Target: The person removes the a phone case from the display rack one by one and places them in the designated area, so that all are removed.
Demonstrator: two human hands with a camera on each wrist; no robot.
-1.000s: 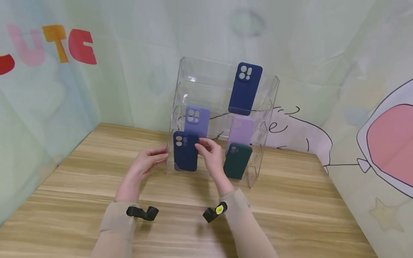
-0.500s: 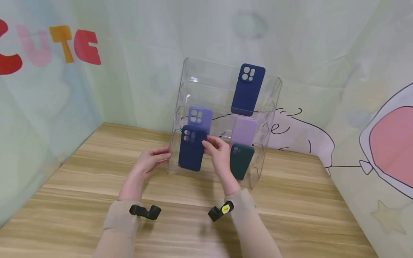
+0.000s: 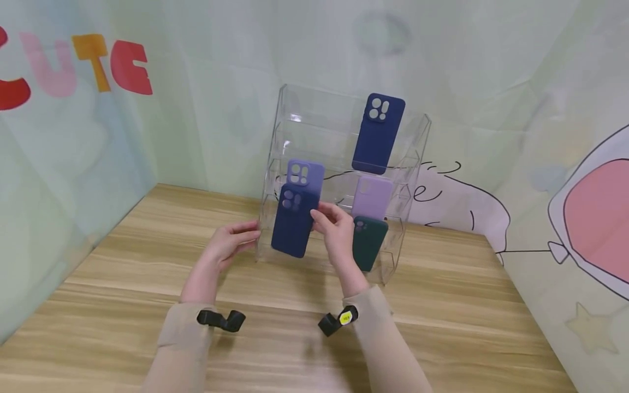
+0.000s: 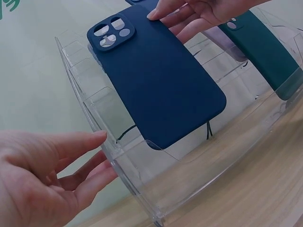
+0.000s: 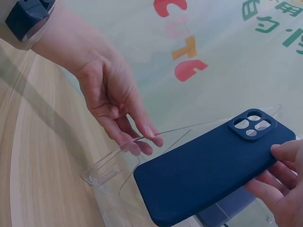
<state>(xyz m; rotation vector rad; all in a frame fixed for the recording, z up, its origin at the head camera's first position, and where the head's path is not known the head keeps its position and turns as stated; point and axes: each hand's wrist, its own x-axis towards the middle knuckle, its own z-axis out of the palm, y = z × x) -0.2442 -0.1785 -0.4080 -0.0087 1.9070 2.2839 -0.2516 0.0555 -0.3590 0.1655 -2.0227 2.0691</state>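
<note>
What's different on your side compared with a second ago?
The lower navy case has moved up and to the right, its top now leaning right and covering more of the periwinkle case. The right hand, gripping its edge, moved with it. Nothing was let go. The left hand stays at the clear rack's left side; the upper navy case, lilac case and green case stayed put.

Wood-grain tabletop (image 3: pixel 123 284), pale backdrop (image 3: pixel 221 120), colourful letters (image 3: pixel 90 47), printed pink balloon (image 3: pixel 601 215)

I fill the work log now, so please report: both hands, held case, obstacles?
Right hand pinches dark blue case by side edge. Left hand grips side of clear rack. Violet case behind; no obstruction seen.
</note>
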